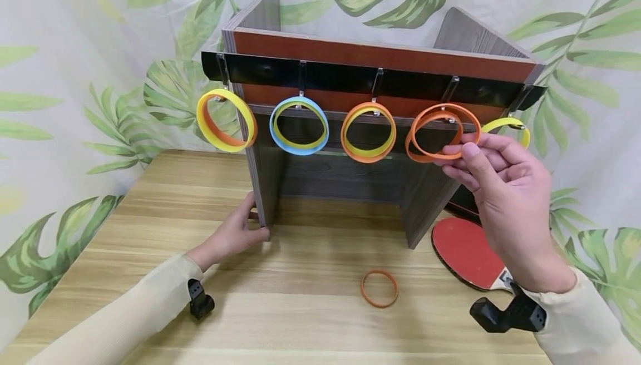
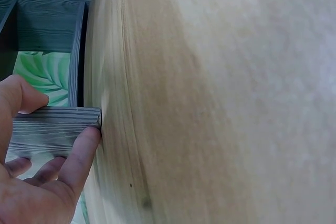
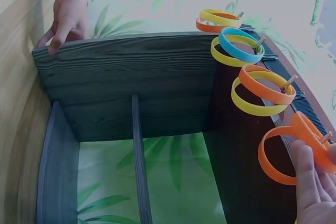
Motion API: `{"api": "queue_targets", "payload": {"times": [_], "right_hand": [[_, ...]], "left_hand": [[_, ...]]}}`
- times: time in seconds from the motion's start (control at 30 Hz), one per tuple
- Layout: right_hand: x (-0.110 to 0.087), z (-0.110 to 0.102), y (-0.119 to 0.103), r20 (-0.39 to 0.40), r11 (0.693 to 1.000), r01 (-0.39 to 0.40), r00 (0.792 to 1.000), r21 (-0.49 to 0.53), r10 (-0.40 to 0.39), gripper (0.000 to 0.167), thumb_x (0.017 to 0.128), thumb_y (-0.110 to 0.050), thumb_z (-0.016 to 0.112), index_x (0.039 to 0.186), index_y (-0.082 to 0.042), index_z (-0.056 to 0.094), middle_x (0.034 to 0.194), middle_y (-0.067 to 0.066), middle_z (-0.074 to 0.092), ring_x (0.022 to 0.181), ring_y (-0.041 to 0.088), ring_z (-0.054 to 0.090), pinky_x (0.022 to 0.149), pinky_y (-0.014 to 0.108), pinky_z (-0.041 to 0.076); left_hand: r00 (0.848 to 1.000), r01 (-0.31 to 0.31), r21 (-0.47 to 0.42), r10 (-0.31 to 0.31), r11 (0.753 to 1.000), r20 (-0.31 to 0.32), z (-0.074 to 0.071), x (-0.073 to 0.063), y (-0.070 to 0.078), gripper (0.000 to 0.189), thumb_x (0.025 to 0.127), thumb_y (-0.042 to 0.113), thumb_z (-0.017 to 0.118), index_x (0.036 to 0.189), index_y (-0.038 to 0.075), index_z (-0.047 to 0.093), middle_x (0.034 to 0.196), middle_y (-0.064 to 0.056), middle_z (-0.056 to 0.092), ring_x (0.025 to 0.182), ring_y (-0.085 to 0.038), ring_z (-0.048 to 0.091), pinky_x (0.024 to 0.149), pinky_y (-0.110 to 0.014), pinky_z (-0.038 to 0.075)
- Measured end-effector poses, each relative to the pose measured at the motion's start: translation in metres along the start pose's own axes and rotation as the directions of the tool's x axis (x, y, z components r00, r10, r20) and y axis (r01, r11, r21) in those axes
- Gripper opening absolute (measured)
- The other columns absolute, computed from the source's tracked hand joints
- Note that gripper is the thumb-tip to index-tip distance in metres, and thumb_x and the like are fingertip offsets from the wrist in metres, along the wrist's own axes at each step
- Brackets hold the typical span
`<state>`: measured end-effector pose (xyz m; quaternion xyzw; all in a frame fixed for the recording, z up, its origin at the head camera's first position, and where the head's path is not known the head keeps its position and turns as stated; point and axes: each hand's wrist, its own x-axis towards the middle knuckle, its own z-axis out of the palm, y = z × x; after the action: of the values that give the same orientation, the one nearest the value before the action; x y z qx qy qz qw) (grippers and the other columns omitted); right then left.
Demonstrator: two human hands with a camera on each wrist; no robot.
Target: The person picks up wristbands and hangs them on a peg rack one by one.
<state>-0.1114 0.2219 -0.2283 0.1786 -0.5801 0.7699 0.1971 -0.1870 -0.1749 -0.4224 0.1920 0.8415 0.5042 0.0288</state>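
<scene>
My right hand [image 1: 511, 187] pinches an orange wristband [image 1: 445, 105] at the fourth hook of a black strip [image 1: 340, 75]. Another orange wristband [image 1: 420, 158] hangs just behind it. In the right wrist view the held orange band [image 3: 304, 127] surrounds the hook's tip. Low on the left, my left hand [image 1: 235, 234] grips the front edge of the grey wooden shelf's side panel [image 2: 52, 129], thumb and fingers on opposite faces. Other hooks carry yellow and orange bands [image 1: 202, 117], blue and yellow bands [image 1: 275, 137], orange and yellow bands [image 1: 345, 137], and a partly hidden yellow band [image 1: 496, 123].
A loose orange wristband [image 1: 364, 295] lies on the wooden table [image 1: 300, 320] in front of the shelf. At the right, beside the shelf, is a red table tennis paddle [image 1: 463, 251], partly covered by my right wrist. A leaf-patterned cloth [image 1: 100, 20] hangs behind.
</scene>
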Motion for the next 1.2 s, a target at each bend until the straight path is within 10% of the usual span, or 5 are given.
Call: {"api": "queue_targets", "payload": {"times": [0.87,1.2], "right_hand": [[-0.017,-0.005,0.016,0.085,0.961,-0.153,0.981,-0.23,0.176,0.014,0.103,-0.003,0.061,0.115,0.004,0.064,0.105,0.008,0.082,0.093,0.021,0.081,0.085,0.031,0.062],[-0.033,-0.019,0.054,0.295,0.869,-0.203,0.885,-0.451,0.36,0.021,0.104,-0.002,0.059,0.115,0.016,0.063,0.102,0.002,0.081,0.092,0.015,0.08,0.081,0.031,0.064]], "left_hand": [[1.0,0.009,0.003,-0.009,1.0,-0.008,0.001,-0.002,0.002,0.084,0.088,-0.006,0.07,0.161,0.006,0.028,0.143,-0.031,0.053,0.12,-0.047,0.064,0.094,-0.049,0.055],[1.0,0.011,0.008,-0.011,1.0,-0.01,0.0,-0.001,0.003,0.084,0.088,-0.005,0.07,0.16,0.006,0.029,0.143,-0.03,0.053,0.12,-0.047,0.064,0.091,-0.043,0.055]]}}
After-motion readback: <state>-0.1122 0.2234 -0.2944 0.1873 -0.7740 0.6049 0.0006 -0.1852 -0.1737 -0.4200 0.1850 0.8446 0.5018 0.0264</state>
